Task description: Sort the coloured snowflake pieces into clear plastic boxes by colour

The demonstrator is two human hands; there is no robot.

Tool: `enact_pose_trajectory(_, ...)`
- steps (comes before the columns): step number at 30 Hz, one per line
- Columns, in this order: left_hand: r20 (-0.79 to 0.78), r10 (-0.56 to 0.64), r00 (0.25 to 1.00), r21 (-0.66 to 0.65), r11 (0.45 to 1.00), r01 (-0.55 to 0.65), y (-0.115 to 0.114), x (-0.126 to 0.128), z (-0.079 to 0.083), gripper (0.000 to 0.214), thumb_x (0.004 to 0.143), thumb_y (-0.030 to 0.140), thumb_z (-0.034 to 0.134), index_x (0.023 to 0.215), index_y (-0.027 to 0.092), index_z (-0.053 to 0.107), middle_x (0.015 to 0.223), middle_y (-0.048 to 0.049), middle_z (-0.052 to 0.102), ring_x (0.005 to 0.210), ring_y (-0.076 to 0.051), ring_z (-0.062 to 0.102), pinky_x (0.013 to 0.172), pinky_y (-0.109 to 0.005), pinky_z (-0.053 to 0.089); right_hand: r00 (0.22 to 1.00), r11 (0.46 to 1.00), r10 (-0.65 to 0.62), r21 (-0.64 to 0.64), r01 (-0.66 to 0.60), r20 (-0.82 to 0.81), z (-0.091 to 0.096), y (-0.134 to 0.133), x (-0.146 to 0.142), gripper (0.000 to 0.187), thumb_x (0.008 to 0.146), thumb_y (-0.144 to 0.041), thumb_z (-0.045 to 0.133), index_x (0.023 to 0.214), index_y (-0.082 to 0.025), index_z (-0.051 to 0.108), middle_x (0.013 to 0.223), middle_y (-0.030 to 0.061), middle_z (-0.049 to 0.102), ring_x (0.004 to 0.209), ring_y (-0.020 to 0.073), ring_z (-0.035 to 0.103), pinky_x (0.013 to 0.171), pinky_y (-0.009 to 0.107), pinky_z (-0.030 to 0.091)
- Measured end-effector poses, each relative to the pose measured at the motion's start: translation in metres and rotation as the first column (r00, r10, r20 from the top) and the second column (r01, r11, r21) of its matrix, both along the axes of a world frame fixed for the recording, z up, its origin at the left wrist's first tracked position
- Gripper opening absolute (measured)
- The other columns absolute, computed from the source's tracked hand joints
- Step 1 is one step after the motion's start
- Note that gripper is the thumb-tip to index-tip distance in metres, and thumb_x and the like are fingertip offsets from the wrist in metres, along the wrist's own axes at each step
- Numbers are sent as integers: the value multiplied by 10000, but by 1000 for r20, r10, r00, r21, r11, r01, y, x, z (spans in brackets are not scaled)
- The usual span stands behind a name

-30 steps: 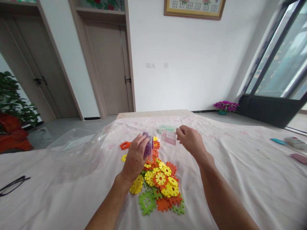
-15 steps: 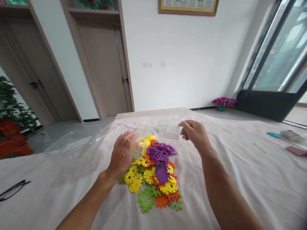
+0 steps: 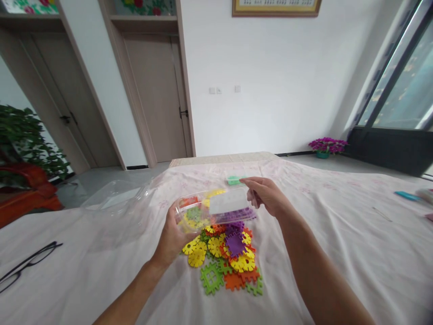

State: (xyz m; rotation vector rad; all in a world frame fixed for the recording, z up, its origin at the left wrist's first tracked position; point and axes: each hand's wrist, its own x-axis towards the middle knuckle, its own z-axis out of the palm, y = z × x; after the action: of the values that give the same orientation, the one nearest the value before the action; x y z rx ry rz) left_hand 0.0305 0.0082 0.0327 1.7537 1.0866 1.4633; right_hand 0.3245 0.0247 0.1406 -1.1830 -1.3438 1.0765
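Observation:
A clear plastic container (image 3: 225, 201) with a white label is held above a heap of building pieces. Around its left end my left hand (image 3: 174, 237) is closed. Thumb and fingers of my right hand (image 3: 265, 194) pinch its right edge. Through and below it show flat notched pieces: yellow discs (image 3: 197, 256), a purple square (image 3: 236, 243), orange squares (image 3: 234, 280) and a green window-shaped piece (image 3: 212, 278). Behind the container a small pale green item (image 3: 234, 180) lies on the cloth; its kind is unclear.
To the left sits another clear plastic container (image 3: 115, 198). Black-framed glasses (image 3: 34, 262) lie at the near left of the pale tablecloth (image 3: 324, 243). A thin stick (image 3: 382, 214) and a blue item (image 3: 407, 196) are on the right.
The container has turned to lie lengthwise between both hands. My left hand has shifted to its left end, and the view has swung slightly left.

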Motion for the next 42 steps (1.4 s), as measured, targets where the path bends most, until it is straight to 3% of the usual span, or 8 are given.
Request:
enact_pose_trajectory(7,41,-76,996,-167,983,82,-17,-5,-10,927,670,402,824,1398,296,259,1512,-160,281,1227,-300,559,950,-460,539,996,998,-16,61,11,93,-12,7,-13,393,824,-462,592,1002,-121,672,523,-17,597,357,74,470,340,182,340)
enact_pose_trajectory(13,60,-158,986,-252,953,168,-32,-16,-10,1082,605,461,862,1447,354,191,1544,-157,238,1227,-297,555,950,-442,520,988,986,149,-86,-145,43,-14,2,-26,396,798,-479,660,1016,-149,660,660,9,638,445,72,520,383,175,404)
enact_pose_trajectory(16,181,-320,930,-415,832,368,-40,-32,-5,1160,521,595,859,1468,371,227,1548,-148,282,1272,-330,518,986,-462,479,978,971,208,-112,-210,-26,-15,-1,-28,383,790,-472,678,998,-151,670,718,18,642,502,74,541,416,177,431)
enact_pose_trajectory(19,279,-342,897,-595,672,441,-42,-44,4,920,658,774,643,1419,316,401,1473,-130,436,1207,-297,575,987,-431,455,971,963,238,-117,-241,-34,-15,-3,-34,367,773,-464,698,963,-151,680,670,2,621,504,76,539,425,176,427)
enact_pose_trajectory(22,202,-271,941,-717,614,331,-38,-41,12,707,812,750,457,1265,222,581,1243,-115,627,993,-219,658,846,-333,483,960,953,281,-122,-279,7,-17,-5,-43,351,771,-474,698,905,-150,681,583,-21,587,483,83,538,423,180,419)
enact_pose_trajectory(26,-160,-238,958,-676,734,69,-35,-28,9,447,766,509,616,1018,143,674,859,-32,671,662,-133,589,552,-227,389,954,944,296,-160,-287,36,-16,-9,-52,334,765,-476,703,856,-156,670,520,-35,564,445,87,526,409,187,413)
enact_pose_trajectory(31,-355,-79,931,-559,816,-144,-48,-48,0,407,788,387,488,1081,151,642,734,24,618,456,-110,511,436,-234,356,930,920,366,-163,-356,29,-13,-19,-65,340,770,-494,692,807,-158,670,537,-23,589,433,82,520,414,197,426)
enact_pose_trajectory(42,-453,161,877,-556,718,-418,-101,-139,23,573,764,445,495,1253,148,532,689,30,577,439,-128,533,378,-225,369,826,810,562,-172,-561,-49,-37,-37,-108,539,812,-477,656,1246,-166,581,902,76,719,638,119,641,556,245,538)
